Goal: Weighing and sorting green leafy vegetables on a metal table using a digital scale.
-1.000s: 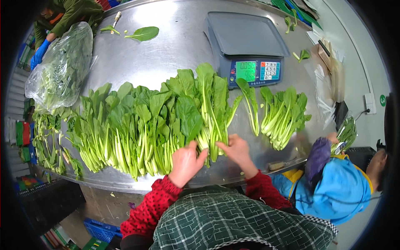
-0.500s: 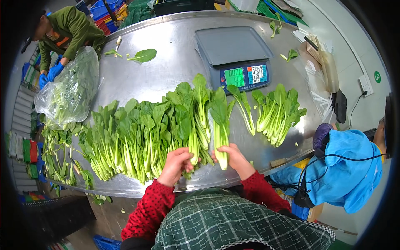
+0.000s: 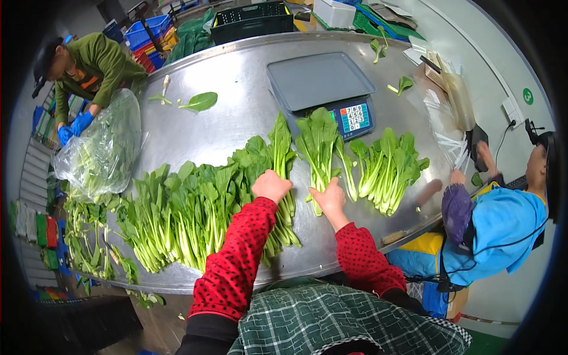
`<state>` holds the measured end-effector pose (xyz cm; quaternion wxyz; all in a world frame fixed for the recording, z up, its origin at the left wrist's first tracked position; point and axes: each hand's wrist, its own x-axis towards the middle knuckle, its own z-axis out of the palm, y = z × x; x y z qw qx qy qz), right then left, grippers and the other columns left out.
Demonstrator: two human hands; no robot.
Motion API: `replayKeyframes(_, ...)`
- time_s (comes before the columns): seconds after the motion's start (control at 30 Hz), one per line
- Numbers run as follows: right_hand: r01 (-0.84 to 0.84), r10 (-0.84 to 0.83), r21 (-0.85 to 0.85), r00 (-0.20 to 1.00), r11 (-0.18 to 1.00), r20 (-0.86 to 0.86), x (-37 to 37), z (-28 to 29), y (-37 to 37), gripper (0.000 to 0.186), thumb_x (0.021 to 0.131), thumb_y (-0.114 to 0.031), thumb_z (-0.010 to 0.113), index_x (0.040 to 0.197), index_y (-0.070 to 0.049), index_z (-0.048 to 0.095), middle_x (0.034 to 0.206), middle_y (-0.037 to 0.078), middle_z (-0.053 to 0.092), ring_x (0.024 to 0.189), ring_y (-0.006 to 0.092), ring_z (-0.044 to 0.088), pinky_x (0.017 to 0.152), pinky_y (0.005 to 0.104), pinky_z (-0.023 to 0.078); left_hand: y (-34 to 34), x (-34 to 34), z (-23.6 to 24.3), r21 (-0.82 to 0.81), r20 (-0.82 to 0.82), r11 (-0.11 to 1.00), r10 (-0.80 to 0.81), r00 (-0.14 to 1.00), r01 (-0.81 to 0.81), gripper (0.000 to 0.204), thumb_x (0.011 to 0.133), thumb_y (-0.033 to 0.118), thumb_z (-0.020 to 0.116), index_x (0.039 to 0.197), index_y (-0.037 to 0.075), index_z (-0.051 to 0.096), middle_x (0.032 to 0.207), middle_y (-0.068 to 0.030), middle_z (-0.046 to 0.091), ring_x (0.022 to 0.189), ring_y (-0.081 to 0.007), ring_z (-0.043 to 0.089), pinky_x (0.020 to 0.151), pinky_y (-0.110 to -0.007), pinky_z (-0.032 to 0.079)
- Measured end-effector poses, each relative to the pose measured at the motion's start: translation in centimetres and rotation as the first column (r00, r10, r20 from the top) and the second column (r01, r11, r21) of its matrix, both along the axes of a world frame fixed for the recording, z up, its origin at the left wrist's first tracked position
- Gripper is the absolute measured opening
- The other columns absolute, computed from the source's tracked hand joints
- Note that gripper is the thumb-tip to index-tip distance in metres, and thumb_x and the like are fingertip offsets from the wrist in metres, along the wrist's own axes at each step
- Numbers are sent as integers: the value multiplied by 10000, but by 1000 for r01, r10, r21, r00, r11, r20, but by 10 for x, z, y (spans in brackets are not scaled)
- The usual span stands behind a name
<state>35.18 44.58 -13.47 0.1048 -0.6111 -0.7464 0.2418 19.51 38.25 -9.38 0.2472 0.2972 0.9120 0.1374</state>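
Observation:
On the steel table, my left hand is closed at the right end of a long row of leafy greens; its fingers curl out of sight among stalks. My right hand grips a separate bunch of greens by its pale stems, just below a digital scale with a bare grey pan. A smaller pile of greens lies to the right of that hand, with a loose stalk between.
At upper left a blue-gloved co-worker handles a large plastic bag of greens. A person in light blue is close at right, beside plastic strips. Crates stand beyond the table; loose leaves lie on it.
My hands have moved upward along the table. My right hand has shifted a bunch up toward the scale, apart from the row. The co-worker at right has raised their hands toward the strips.

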Motion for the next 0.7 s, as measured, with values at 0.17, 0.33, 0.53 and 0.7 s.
replayKeyframes(0.17,-74,73,5,992,997,101,-13,-15,2,606,634,-297,774,1033,4,432,875,225,635,828,383,624,725,473,486,11,4,-15,-8,-187,998,-65,980,65,343,661,259,634,887,1,633,883,-193,658,865,-344,639,759,-416,508)
replayKeyframes(0.33,-70,56,-159,994,985,-93,-7,-2,9,563,606,-210,775,1009,19,456,890,227,630,865,386,617,759,452,485,-15,-32,5,238,407,955,70,911,-180,245,680,168,676,779,-46,607,766,-168,636,573,-200,602,484,-335,455)
replayKeyframes(0.53,-193,103,-199,915,961,-390,-21,-12,-3,516,615,-226,729,991,35,492,920,250,622,887,398,605,784,431,479,-94,-21,86,592,723,549,-40,689,-590,244,752,98,636,958,-21,579,740,-36,598,576,-98,541,489,-231,417)
replayKeyframes(0.7,-403,151,-310,786,861,-600,-45,-31,-9,508,596,-157,745,995,48,506,888,191,632,840,307,629,759,366,491,-147,-7,51,417,689,693,181,702,-588,294,693,1,668,972,-14,575,802,-70,645,694,-137,620,596,-278,501)
